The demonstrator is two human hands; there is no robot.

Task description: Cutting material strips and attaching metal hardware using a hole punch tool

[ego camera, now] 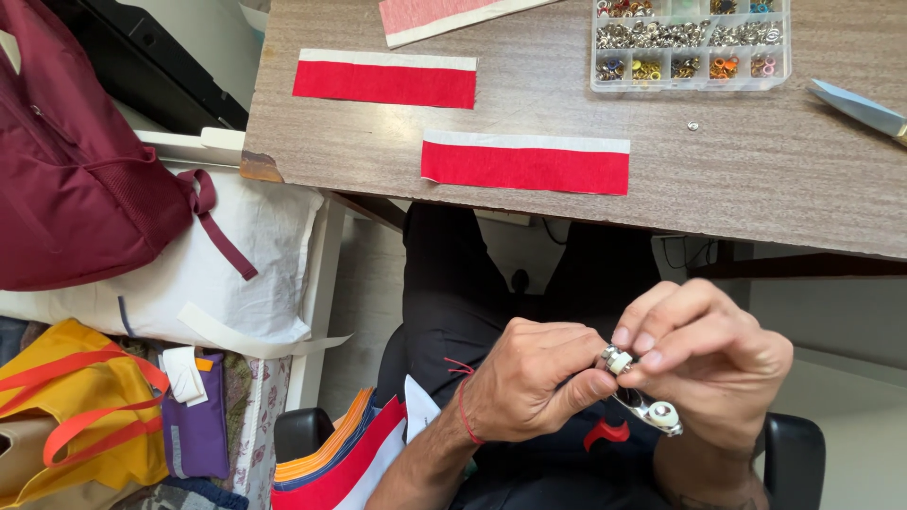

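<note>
Both my hands are low in front of my lap, below the table edge. My left hand (529,378) grips a metal plier-like snap tool (647,411) with white round heads and a red handle end (606,433). My right hand (704,354) pinches a small white and metal piece (616,360) at the tool's jaw with its fingertips. On the wooden table (756,179) above lie two red and white fabric strips (385,78) (525,163). A clear compartment box of metal eyelets and snaps (690,42) stands at the back.
A pink fabric piece (444,17) lies at the table's far edge, a blade tip (855,104) at right, a tiny loose snap (693,125) on the wood. A maroon backpack (76,161), a yellow bag (80,416) and stacked coloured fabric (331,463) sit at left.
</note>
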